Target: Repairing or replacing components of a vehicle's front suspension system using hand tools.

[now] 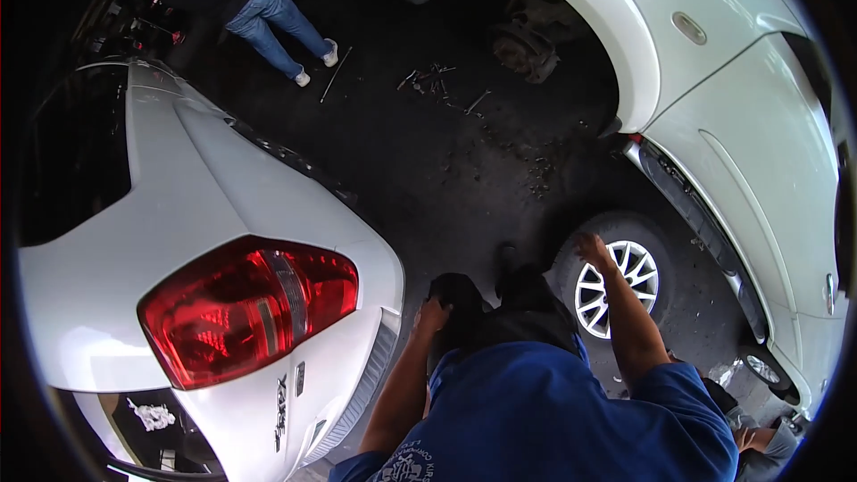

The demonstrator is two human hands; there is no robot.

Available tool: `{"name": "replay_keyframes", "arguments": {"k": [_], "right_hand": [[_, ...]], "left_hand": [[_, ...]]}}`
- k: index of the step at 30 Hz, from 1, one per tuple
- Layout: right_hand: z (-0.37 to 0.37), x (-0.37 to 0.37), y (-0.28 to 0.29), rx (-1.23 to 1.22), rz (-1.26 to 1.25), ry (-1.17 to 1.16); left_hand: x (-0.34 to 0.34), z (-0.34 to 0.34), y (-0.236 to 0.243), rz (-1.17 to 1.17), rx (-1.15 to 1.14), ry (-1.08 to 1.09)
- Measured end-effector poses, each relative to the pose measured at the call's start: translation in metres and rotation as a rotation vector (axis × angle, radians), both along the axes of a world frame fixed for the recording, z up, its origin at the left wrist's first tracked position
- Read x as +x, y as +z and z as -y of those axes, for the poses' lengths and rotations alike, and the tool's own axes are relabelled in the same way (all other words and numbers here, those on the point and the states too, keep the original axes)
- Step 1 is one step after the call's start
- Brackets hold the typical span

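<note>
My left hand hangs beside my dark trousers, close to my left thigh. It is small and dim in view, and its fingers are partly lost against the cloth. Over the upper edge of a loose wheel hangs my right hand, with its fingers loosely apart and nothing visible in them. The wheel has a black tyre and a silver spoked rim. It lies flat on the floor to my right; whether the hand touches the tyre, I cannot tell.
A white car's red tail lamp is close on my left. To the right a pale raised vehicle shows a bare wheel hub. Several tools and a long bar lie ahead. One person stands far left; another is behind right.
</note>
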State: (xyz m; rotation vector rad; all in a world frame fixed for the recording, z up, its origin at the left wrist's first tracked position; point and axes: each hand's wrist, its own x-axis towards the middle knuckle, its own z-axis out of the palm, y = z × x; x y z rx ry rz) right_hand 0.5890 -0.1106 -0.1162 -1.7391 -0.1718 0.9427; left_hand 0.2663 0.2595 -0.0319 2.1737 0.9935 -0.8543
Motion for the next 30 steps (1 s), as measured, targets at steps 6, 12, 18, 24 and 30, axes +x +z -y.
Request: {"name": "replay_keyframes", "arguments": {"k": [6, 12, 18, 24, 30], "right_hand": [[-0.307, 0.179, 0.181, -0.108, 0.367, -0.011], [-0.397, 0.209, 0.221, -0.187, 0.486, 0.011], [-0.387, 0.219, 0.148, -0.524, 0.254, 0.170], [-0.414, 0.336, 0.096, -0.562, 0.629, 0.469], [-0.372, 0.484, 0.014, -0.948, 1.163, 0.519]], "left_hand": [[0.193, -0.134, 0.019, -0.201, -0.038, -0.238], [0.285, -0.281, -0.015, -0.065, 0.128, -0.605], [0.335, -0.366, 0.021, -0.019, -0.095, -0.505], [0.385, -0.415, 0.083, 0.028, -0.428, -0.548], [0.503, -0.461, -0.030, 0.186, -0.615, -0.455]]}}
